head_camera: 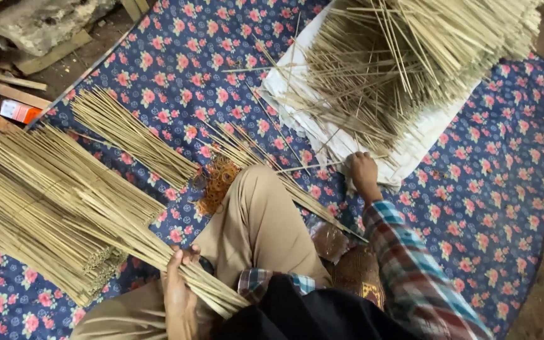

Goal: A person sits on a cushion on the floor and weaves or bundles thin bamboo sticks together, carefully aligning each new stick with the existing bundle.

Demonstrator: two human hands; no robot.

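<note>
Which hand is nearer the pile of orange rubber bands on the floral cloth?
Left. The left hand grips a stick bundle just below the rubber bands; the right hand is farther away, at the white sheet.

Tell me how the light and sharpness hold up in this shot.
Head view: dim, soft light, no glare; the corners fall dark. The loose stick heap smears into blur near the top edge. The left hand gripping a stick bundle is fairly sharp, and the right hand looks slightly soft.
</note>
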